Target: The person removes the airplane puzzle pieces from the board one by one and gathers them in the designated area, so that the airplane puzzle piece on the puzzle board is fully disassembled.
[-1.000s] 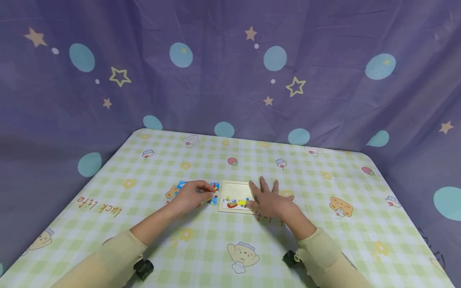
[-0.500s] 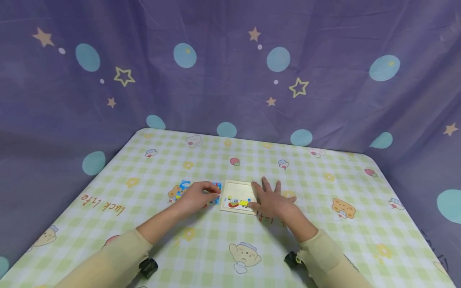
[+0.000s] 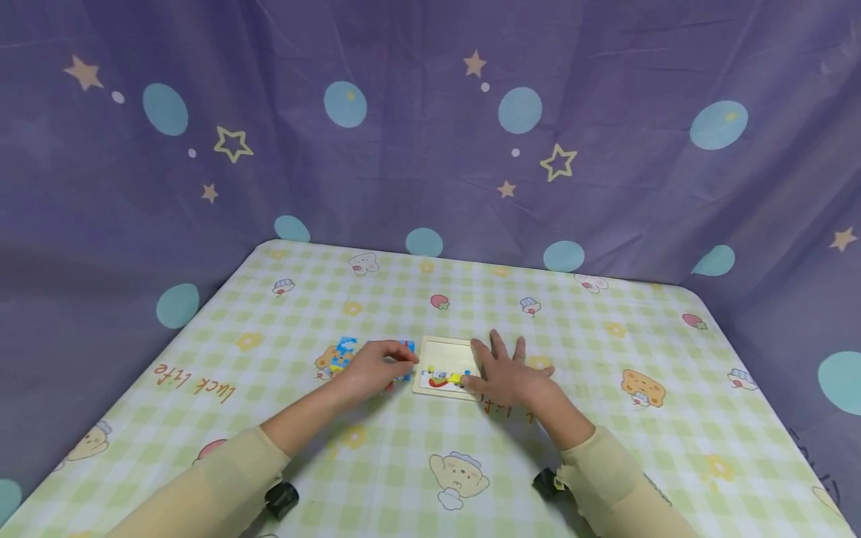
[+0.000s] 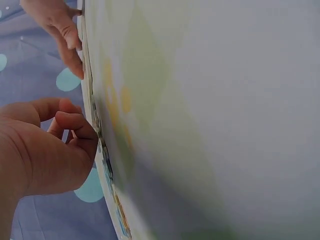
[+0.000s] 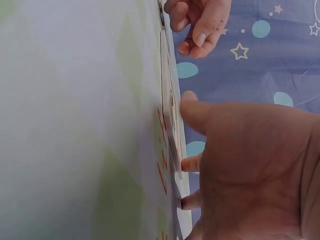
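Observation:
A small square wooden puzzle tray (image 3: 447, 341) lies on the table with picture pieces (image 3: 441, 378) along its near side. My right hand (image 3: 507, 376) spreads its fingers over the tray's right edge, the thumb at the yellow part of the picture. Just left of the tray, my left hand (image 3: 373, 370) hovers low with loosely bent fingers, its tips by the tray's left edge. In the right wrist view no piece shows between the left thumb (image 5: 201, 37) and fingers. Blue puzzle pieces (image 3: 346, 345) lie beneath and beside the left hand, partly hidden by it.
A checked tablecloth (image 3: 457, 433) with printed food and bears covers the table. Behind it hangs a purple curtain (image 3: 417, 164) with stars and dots. A black wrist camera (image 3: 281, 499) sits by the left cuff, another (image 3: 548, 484) by the right.
My left hand has moved slightly right, from over the blue pieces toward the tray's left edge. The right hand stays on the tray's right side. The head view has shifted a little.

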{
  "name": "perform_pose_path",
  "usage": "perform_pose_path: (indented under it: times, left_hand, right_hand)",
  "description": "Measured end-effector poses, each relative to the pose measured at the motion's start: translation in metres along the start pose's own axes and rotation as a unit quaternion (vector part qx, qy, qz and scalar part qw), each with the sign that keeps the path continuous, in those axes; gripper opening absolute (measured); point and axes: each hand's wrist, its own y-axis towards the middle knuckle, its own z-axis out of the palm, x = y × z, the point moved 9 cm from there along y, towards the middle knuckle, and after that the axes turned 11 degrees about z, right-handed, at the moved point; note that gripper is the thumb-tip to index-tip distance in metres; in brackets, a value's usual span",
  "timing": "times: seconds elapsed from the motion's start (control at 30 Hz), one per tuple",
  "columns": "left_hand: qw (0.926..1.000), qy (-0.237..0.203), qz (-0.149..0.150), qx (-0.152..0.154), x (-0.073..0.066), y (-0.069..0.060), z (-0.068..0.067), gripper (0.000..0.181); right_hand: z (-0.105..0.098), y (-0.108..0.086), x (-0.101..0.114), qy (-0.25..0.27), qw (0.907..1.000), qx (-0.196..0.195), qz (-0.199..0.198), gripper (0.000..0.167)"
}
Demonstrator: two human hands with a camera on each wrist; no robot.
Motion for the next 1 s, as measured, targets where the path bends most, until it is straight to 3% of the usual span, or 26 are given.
perform_pose_path:
  times: [0.37,0.77,1.0]
  left_hand:
    - [0.9997,-0.010,0.007,0.019,-0.005,-0.001,0.007,0.010]
    - [0.9958,0.015,0.039,0.082,-0.007,0.000,0.024,0.027]
    - [0.9951,0.015,0.047,0.085,-0.010,0.001,0.029,0.033]
  right_hand:
    - [-0.002,0.001,0.000,0.008,0.9999,0.007,0.004,0.084]
    - [0.001,0.002,-0.001,0.005,0.9999,0.013,0.009,0.083]
    - [0.002,0.003,-0.001,0.002,0.9999,0.010,0.009,0.083]
